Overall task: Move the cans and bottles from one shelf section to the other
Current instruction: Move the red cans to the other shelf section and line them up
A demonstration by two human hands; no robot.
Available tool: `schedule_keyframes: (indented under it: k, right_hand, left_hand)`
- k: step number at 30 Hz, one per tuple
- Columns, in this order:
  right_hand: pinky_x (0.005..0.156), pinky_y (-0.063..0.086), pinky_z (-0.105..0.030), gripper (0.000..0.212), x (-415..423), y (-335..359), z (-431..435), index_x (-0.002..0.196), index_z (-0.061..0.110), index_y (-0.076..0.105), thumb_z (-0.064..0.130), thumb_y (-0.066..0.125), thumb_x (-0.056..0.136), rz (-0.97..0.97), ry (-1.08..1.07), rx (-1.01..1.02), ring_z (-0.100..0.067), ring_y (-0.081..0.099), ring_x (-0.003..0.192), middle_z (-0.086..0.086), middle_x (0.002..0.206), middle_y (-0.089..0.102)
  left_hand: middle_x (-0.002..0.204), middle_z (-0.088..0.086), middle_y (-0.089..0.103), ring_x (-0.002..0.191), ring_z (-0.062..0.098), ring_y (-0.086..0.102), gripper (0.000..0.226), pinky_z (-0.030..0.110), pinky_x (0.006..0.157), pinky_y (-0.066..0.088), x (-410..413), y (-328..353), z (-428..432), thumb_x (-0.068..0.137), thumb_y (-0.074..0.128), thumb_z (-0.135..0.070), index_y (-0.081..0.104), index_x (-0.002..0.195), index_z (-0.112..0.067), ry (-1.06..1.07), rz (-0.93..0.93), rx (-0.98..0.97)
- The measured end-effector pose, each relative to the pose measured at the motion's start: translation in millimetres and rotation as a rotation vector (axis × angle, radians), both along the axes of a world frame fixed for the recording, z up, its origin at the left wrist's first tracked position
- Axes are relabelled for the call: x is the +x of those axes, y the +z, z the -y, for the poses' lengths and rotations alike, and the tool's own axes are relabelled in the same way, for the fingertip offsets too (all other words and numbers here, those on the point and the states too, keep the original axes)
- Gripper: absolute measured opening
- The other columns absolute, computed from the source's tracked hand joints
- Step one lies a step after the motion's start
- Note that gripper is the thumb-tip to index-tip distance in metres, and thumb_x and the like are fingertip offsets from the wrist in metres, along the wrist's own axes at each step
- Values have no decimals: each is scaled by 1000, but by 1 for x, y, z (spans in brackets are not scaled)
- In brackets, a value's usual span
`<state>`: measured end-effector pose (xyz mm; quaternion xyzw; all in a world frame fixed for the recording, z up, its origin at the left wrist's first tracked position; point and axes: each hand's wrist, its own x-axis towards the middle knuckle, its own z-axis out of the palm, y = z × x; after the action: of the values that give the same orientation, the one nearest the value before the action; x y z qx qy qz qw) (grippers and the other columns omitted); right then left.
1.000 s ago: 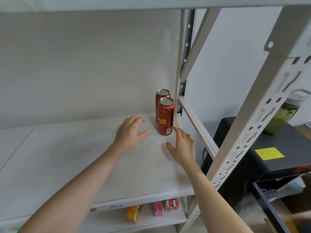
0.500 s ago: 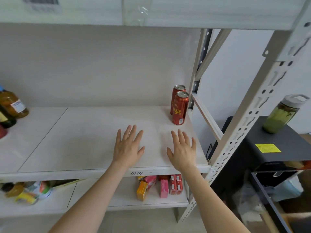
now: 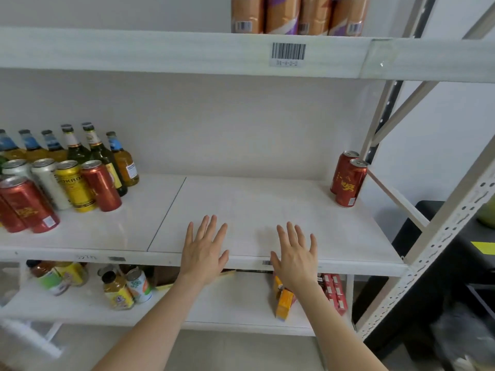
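1. Metal shelving rack (image 3: pixel 442 236), white boards. The middle shelf (image 3: pixel 254 204) is split by a seam into a left and a right section.
2. The left section holds the main stock. Green and amber glass bottles (image 3: pixel 77 148) stand at the back, with cans in front: silver can (image 3: pixel 49 183), yellow can (image 3: pixel 76 186), and red cans (image 3: pixel 101 186) among them. All are upright and packed close together, probably the source pile.
3. The top shelf has a row of orange-purple canisters (image 3: pixel 294 14), not part of the task.
4. The lower shelf has small juice bottles (image 3: pixel 120 287) on the left and an orange box (image 3: pixel 284 303) and red boxes (image 3: pixel 333 293) on the right.
5. Left hand (image 3: pixel 205 253): flat, fingers spread, holding nothing, over the front edge of the right section. I cannot tell whether it touches the board.
6. Right hand (image 3: pixel 294 257): the same, flat and empty, just beside the left.
7. Two red cans (image 3: pixel 348 183) stand upright in the far back right corner of the right section, touching, one behind the other. They are probably tucked there to leave room for more.
8. Judgement: both hands are free, likely between carries, with most of the stock still on the left.
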<state>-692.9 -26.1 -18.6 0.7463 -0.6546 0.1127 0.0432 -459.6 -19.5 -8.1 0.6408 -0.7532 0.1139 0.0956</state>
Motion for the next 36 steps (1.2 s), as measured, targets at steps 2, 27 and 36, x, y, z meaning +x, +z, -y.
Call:
schedule_keyframes:
  k: [2,27,36]
  right_hand:
    - [119,0,-51,67,27,1,-10,155,24,8,50,33,99,2,1,-11,-25,6,151,-5,164,10]
    - [118,0,-53,67,311,-8,16,156,24,12,52,31,99,-4,2,-7,-25,8,151,-4,164,13]
    - [118,1,-53,67,444,-3,-8,156,23,15,52,32,98,38,-56,-37,-24,10,151,-5,163,16]
  left_hand:
    - [163,12,17,151,30,10,65,54,120,4,26,-1,-10,97,44,-47,27,154,-21,-2,18,7]
    - [165,11,5,152,29,-1,65,51,118,-9,294,-5,-5,99,33,-49,13,156,-24,73,52,6]
    - [164,11,14,152,29,6,65,53,121,3,431,-3,-17,97,39,-48,22,155,-24,45,77,-6]
